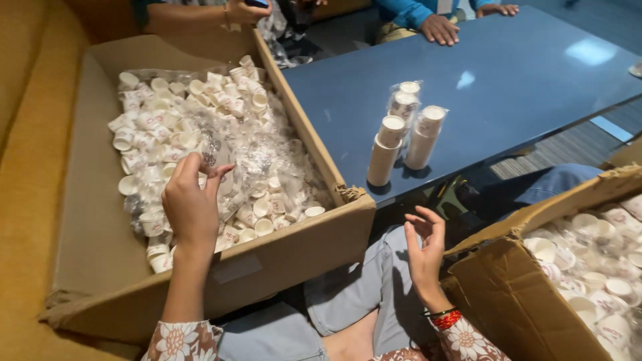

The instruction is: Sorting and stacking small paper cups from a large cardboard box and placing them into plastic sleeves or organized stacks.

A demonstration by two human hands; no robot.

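A head-worn camera looked down at a person's lap and two bare hands. The left hand (192, 200) reached into a wide, shallow cardboard box (100, 220) on the person's left, fingers curled together over a heap of small white paper cups (174, 127). Its fingertips were pinched on clear plastic wrapping (221, 157) that lay crumpled over the cups. Whether a cup was also caught in that grip could not be made out, since the back of the hand hid the palm.

The right hand (426, 251) hung over the lap in front of the box's near corner, fingers loosely spread and slightly bent, holding nothing. A red and black bangle (445, 317) sat on its wrist, and floral sleeves were cut off by the bottom edge.

Ahead stood a dark blue table (521, 73). Near its front edge were several tall stacks of cups (404, 134), some sheathed in clear plastic; the stacks overlapped, so their exact number was hard to tell.

To the right, a second cardboard box (508, 287) with a torn flap held more loose cups, and ran out of the picture. At the top, another person's hand (439, 29) in a blue sleeve rested on the far side of the table, and a further person's arm (200, 15) showed beyond the first box. Both bodies were cut off.
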